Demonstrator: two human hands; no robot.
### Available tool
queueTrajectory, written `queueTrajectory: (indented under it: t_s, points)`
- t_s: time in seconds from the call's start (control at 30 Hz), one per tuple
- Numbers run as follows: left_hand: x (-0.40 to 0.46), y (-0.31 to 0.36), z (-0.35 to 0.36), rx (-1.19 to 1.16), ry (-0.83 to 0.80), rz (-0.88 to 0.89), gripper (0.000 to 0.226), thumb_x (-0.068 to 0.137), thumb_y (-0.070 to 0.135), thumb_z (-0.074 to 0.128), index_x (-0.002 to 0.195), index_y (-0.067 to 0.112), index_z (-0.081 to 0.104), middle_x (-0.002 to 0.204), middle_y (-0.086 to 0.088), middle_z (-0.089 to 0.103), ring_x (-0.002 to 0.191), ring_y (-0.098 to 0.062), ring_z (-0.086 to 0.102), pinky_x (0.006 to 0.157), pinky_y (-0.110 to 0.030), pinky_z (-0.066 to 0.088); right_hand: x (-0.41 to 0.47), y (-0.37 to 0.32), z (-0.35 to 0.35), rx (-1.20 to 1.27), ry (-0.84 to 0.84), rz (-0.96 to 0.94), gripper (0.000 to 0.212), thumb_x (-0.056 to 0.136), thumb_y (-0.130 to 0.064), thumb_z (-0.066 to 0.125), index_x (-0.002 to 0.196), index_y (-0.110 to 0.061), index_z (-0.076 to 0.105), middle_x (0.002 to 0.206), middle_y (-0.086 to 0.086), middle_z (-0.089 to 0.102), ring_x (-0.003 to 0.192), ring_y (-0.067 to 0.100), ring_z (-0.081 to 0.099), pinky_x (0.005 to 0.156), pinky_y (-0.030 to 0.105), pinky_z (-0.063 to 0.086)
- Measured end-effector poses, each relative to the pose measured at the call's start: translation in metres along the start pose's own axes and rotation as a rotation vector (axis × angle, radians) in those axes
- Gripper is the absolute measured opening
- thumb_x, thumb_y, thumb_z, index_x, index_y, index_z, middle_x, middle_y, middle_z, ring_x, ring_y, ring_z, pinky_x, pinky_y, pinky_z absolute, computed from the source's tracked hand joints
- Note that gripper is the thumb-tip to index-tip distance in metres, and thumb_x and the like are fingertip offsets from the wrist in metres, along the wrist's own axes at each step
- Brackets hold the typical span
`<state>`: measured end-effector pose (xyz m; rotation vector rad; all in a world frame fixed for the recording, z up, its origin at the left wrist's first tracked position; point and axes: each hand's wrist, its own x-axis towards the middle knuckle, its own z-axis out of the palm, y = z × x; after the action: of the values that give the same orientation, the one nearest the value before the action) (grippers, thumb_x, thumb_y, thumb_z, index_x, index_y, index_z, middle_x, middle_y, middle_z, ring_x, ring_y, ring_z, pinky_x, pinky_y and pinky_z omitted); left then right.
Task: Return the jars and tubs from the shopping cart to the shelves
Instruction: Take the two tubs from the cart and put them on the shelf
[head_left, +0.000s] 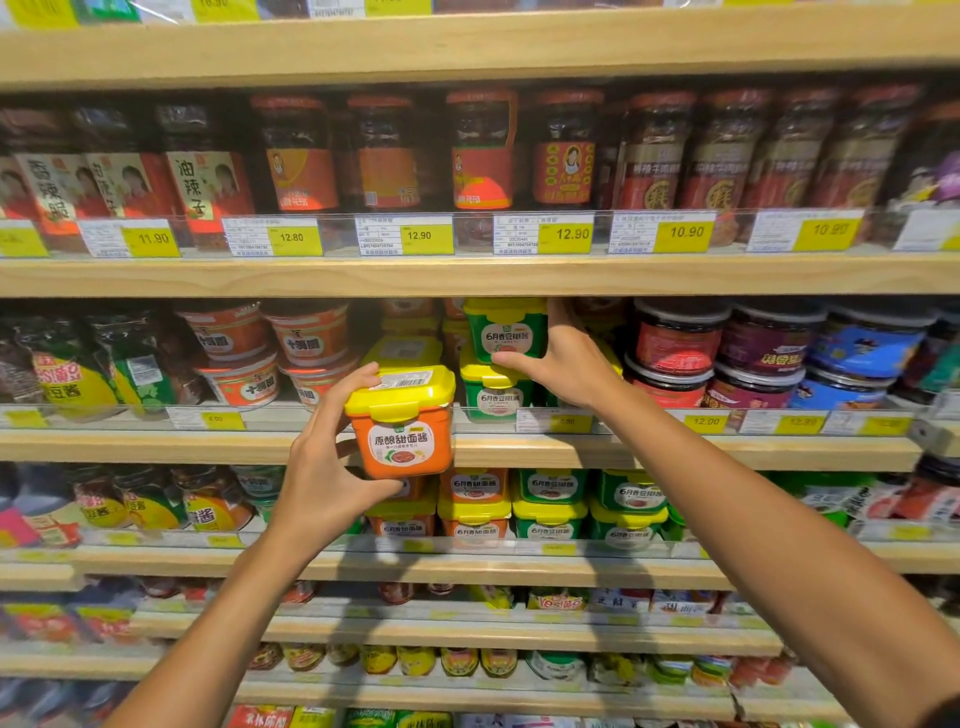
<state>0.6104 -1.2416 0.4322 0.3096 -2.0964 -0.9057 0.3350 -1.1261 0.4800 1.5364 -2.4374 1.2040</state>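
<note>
Left hand (324, 467) holds yellow-lidded orange tub (401, 422); right hand (563, 364) holds green tub (506, 330).

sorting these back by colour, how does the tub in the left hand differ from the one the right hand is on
The orange tub has an orange body; the green tub has a green one.
The orange tub is held in front of the shelves by the left hand; the green tub sits stacked on another green tub, gripped by the right hand.
The orange tub looks larger, being nearer the camera.
Both have yellow lids and a white oval label.
</note>
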Motion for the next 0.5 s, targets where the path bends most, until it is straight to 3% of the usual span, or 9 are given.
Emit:
queueTrajectory:
  t_s: [0.07,0.33,0.43,0.5]
  points:
    - [-0.001,0.000,0.000,0.021,-0.005,0.004,0.103,0.055,-0.009,0.090,0.141,0.027,0.044,0.149,0.014,0.043,0.125,-0.008,0.055,0.077,-0.017,0.057,0.000,0.000,0.003,0.055,0.027,0.015,0.051,0.082,-0.054,0.075,0.113,-0.013,0.073,0.103,-0.002,0.075,0.090,0.012,0.068,0.078,0.042,0.058]
    - [-0.010,-0.001,-0.005,0.050,0.009,0.042,0.103,0.056,-0.006,0.090,0.142,0.025,0.043,0.149,0.014,0.044,0.128,-0.011,0.054,0.085,-0.021,0.056,0.003,-0.003,0.004,0.086,-0.019,0.026,0.053,0.082,-0.053,0.075,0.119,-0.015,0.072,0.108,0.000,0.075,0.096,0.013,0.068,0.082,0.037,0.058]
    - [-0.014,-0.001,-0.005,0.054,0.017,0.058,0.102,0.057,-0.005,0.090,0.142,0.023,0.043,0.150,0.013,0.044,0.130,-0.009,0.052,0.087,-0.019,0.055,0.003,-0.005,0.002,0.072,-0.027,0.021,0.049,0.083,-0.055,0.073,0.115,-0.018,0.073,0.090,-0.006,0.074,0.081,0.008,0.066,0.066,0.027,0.052]
    - [-0.017,-0.001,-0.004,0.047,0.021,0.069,0.101,0.057,-0.005,0.090,0.142,0.022,0.043,0.150,0.013,0.044,0.129,-0.007,0.052,0.087,-0.017,0.054,0.000,-0.008,0.000,0.045,-0.023,0.000,0.036,0.085,-0.055,0.071,0.102,-0.023,0.071,0.079,-0.009,0.069,0.070,0.004,0.062,0.057,0.023,0.045]
